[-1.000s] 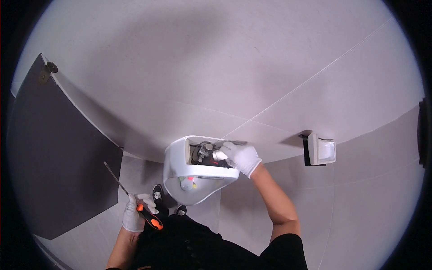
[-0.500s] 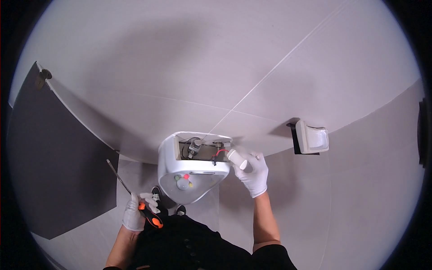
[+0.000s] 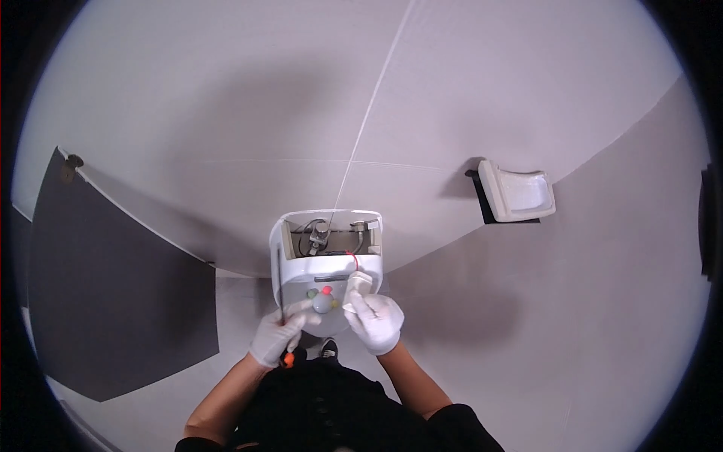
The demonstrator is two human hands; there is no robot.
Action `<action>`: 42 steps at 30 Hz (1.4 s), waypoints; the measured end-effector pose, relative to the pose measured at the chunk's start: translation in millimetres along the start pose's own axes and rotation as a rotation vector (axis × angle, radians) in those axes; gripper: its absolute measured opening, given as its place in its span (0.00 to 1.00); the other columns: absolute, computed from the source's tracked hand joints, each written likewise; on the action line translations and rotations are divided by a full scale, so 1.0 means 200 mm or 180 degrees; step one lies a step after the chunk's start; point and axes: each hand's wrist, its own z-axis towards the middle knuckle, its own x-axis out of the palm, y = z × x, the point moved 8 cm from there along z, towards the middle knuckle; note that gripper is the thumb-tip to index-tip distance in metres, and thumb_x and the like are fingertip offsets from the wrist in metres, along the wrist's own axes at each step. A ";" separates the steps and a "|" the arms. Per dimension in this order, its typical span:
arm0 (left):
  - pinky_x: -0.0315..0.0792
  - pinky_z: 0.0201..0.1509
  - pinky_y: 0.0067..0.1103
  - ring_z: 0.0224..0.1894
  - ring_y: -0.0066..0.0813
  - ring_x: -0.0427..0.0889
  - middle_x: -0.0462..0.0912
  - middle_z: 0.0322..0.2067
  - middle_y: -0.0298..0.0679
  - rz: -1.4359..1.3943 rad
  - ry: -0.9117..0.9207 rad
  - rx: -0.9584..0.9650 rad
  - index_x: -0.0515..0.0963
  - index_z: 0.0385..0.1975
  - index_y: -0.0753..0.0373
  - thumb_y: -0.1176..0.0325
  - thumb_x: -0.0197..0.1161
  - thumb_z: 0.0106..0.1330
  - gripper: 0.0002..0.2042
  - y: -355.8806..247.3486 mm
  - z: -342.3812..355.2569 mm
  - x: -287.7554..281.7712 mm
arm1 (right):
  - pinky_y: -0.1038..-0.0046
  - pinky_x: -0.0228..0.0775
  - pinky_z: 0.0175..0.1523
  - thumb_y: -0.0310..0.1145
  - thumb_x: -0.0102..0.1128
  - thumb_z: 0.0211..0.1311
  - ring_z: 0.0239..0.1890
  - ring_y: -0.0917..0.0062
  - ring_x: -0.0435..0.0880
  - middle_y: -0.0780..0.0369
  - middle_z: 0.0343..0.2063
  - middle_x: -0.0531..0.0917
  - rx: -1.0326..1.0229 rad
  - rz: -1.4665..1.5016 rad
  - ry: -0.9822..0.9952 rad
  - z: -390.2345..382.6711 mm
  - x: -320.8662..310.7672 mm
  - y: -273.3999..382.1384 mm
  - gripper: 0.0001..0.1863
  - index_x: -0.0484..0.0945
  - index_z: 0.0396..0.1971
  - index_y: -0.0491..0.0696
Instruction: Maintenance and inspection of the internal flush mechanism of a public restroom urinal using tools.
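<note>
A pale, blocky part [image 3: 361, 282] is held over the front of a white ceramic urinal [image 3: 305, 267], gripped by the white-gloved right hand [image 3: 376, 320], probably close in because a thin red wire [image 3: 355, 261] tethers it to the open top. The white-gloved left hand [image 3: 277, 337] grips an orange-handled metal screwdriver [image 3: 282, 296], shaft pointing forward; its tip is hard to distinguish. Left stands a dark grey panel [image 3: 120, 294].

A dark grey partition [image 3: 113, 294] stood at the left, a small metal fitting [image 3: 73, 162] near its upper corner; a thin pale line [image 3: 373, 102] ran down the light grey wall [image 3: 248, 90] that met a grey floor [image 3: 482, 377]
</note>
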 end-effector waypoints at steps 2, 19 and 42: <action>0.58 0.18 0.12 0.17 0.13 0.65 0.78 0.24 0.34 -0.0222 0.0150 -0.0040 0.72 0.51 0.65 0.64 0.52 0.70 0.15 0.02 0.09 0.08 | 0.72 0.68 0.21 0.25 0.66 0.39 0.17 0.69 0.76 0.64 0.16 0.74 -0.0066 -0.0012 0.0115 0.00 0.06 0.01 0.23 0.78 0.42 0.49; 0.58 0.18 0.13 0.21 0.16 0.70 0.74 0.25 0.30 -0.0788 0.0350 -0.0220 0.74 0.43 0.61 0.62 0.54 0.69 0.11 0.08 0.24 0.19 | 0.73 0.72 0.35 0.26 0.58 0.51 0.28 0.71 0.78 0.62 0.32 0.79 0.0526 0.1104 0.0105 -0.05 -0.01 -0.06 0.16 0.77 0.42 0.45; 0.61 0.18 0.12 0.18 0.15 0.70 0.75 0.20 0.32 0.0324 0.0235 -0.0043 0.76 0.42 0.65 0.60 0.55 0.65 0.14 -0.31 0.36 -0.16 | 0.63 0.68 0.49 0.44 0.63 0.49 0.45 0.60 0.74 0.57 0.40 0.76 0.0252 0.0806 0.1868 0.44 0.38 -0.05 0.27 0.71 0.49 0.48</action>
